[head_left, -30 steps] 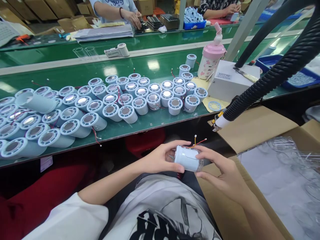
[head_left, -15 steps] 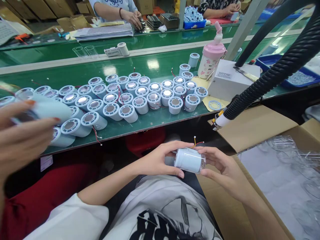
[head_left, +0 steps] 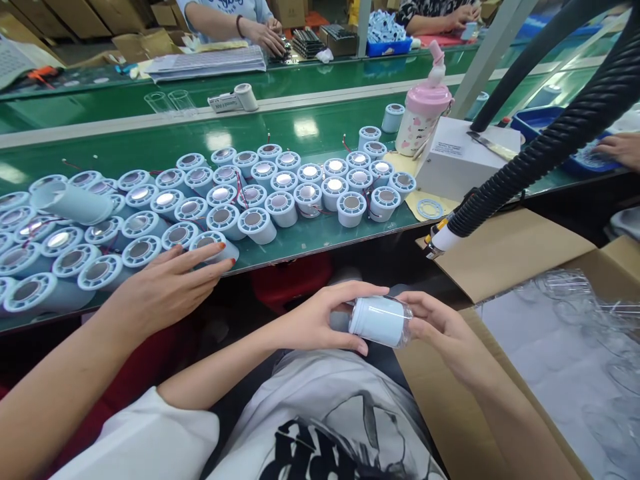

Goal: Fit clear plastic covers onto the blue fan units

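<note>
Together, a worker's left hand (head_left: pixel 320 320) and right hand (head_left: pixel 447 327) hold a pale-blue cylinder (head_left: pixel 377 320) sideways above the lap, just off the near edge of a green counter (head_left: pixel 150 147). The left grip curls around one end, thumb opposite fingers; the right grip pinches the clear sleeve (head_left: pixel 406 335) at the other. On the counter, matching cylinders (head_left: pixel 280 208) crowd close together, one at the fingertips of a co-worker's hand (head_left: pixel 170 287). A cardboard box (head_left: pixel 440 400) of clear plastic pieces (head_left: pixel 560 288) sits at right.
</note>
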Available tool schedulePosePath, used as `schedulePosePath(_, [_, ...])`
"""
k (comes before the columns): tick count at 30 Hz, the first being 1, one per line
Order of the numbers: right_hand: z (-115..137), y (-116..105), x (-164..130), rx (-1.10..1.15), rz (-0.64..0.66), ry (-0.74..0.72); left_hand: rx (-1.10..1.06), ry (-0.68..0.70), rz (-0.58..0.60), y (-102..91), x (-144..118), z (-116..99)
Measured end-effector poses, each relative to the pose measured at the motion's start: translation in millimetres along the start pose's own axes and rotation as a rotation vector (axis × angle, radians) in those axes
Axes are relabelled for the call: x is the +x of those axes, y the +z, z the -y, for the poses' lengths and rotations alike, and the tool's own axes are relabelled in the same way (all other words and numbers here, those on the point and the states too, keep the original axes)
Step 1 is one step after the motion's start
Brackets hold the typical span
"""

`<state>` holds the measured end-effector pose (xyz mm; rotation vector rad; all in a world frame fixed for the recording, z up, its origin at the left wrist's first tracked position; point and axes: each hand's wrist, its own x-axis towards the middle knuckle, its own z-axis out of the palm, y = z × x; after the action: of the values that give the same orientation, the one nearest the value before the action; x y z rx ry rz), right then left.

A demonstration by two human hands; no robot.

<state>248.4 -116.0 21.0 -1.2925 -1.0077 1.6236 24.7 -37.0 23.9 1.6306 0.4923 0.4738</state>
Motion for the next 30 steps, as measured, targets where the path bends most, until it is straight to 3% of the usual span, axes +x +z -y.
schedulePosePath(19, [-4.4,9.0,7.6,0.334,0.068,0.261,-0.039,0.120,0.019,-2.2,3.4,2.8])
schedulePosePath(26, [-3.6,10.7,6.4,0.374,0.094,0.392,0.005,0.029,0.004,0.2,3.5,-4.0])
schedulePosePath(28, [-6.4,10.7,7.0,0.336,0.120,0.363,-0.012,-0.028,-0.020,2.0,2.7,-6.1])
schedulePosePath(30, [-12.1,9.7,6.9,0.221,0.063,0.227,-0.039,-0.095,-0.044,3.4,1.8,-7.9])
